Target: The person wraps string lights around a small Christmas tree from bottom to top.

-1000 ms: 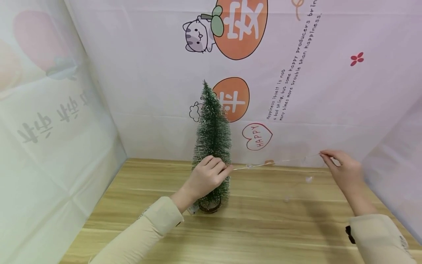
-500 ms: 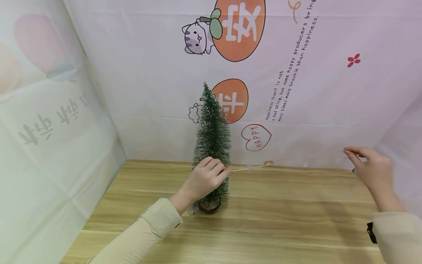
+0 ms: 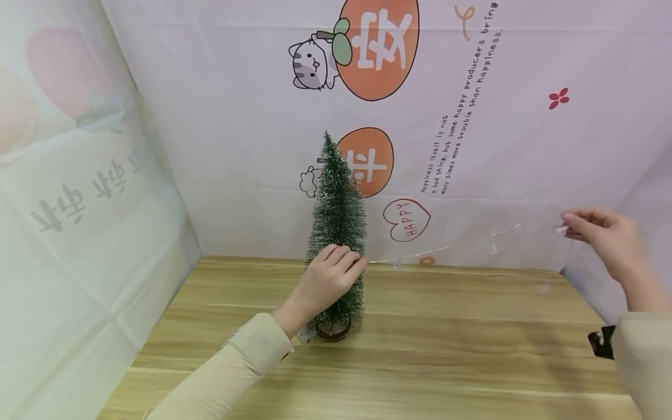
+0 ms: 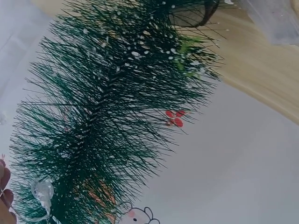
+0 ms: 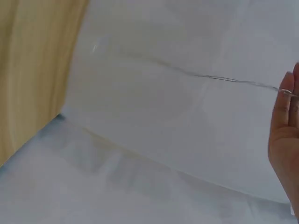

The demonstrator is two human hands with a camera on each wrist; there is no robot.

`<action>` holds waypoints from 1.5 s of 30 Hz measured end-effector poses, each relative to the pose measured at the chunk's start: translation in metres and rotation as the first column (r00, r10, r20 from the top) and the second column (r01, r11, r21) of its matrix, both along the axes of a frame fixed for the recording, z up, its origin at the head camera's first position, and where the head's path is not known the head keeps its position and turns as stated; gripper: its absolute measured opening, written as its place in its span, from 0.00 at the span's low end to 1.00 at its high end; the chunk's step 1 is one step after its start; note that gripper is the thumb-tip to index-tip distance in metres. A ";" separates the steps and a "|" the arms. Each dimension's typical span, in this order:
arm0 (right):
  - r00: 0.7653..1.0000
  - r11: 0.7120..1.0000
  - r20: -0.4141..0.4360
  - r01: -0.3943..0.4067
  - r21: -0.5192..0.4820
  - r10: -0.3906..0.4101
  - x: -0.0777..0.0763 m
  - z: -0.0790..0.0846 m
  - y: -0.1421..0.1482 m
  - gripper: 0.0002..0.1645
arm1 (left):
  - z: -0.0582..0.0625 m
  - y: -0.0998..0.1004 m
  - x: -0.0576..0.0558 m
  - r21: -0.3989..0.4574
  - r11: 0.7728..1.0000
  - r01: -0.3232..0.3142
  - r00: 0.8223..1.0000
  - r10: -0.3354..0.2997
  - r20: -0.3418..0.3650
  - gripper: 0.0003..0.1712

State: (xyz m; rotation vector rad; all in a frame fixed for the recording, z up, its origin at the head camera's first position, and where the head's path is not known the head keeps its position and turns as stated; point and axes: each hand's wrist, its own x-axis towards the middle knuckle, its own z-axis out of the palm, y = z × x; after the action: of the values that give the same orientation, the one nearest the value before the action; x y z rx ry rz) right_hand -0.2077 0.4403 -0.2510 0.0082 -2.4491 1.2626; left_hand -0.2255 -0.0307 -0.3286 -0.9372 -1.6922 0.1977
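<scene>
Perhaps a bulb [image 4: 43,189] could snag in the tree [image 3: 340,204] and a hard tug topple it: left hand [image 3: 333,273] and right hand [image 3: 611,242] pinch the wire [image 5: 219,78].

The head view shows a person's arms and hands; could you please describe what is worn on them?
Both the left sleeve and right sleeve are long and pale beige, with wide cuffs. A black piece shows at the right cuff; I cannot tell what it is. The left hand and right hand are bare, with no gloves visible.
</scene>
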 end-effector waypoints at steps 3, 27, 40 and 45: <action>0.999 0.991 -0.017 -0.053 -0.127 0.051 -0.006 0.016 -0.003 0.08 | 0.001 0.002 0.001 -0.013 1.000 -0.019 1.000 0.019 0.021 0.09; 0.998 0.937 0.056 -0.003 -0.349 0.024 -0.043 0.122 -0.102 0.04 | -0.007 0.006 0.001 -0.050 0.998 -0.029 0.999 0.030 0.013 0.12; 0.999 0.901 -0.028 -0.054 -0.431 0.046 -0.052 0.129 -0.144 0.06 | -0.008 0.004 -0.003 -0.006 0.999 0.033 0.999 -0.034 -0.040 0.14; 0.998 0.898 -0.048 -0.063 -0.435 0.047 -0.052 0.129 -0.149 0.06 | -0.007 0.004 -0.005 0.012 0.998 0.064 0.996 -0.063 -0.056 0.13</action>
State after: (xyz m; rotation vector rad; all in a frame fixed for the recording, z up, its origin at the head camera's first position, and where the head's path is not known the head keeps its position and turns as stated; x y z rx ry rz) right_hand -0.2593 0.2913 -0.1215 -0.0204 -2.0938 1.7940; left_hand -0.2300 -0.0263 -0.3353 -0.9649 -1.6089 0.1678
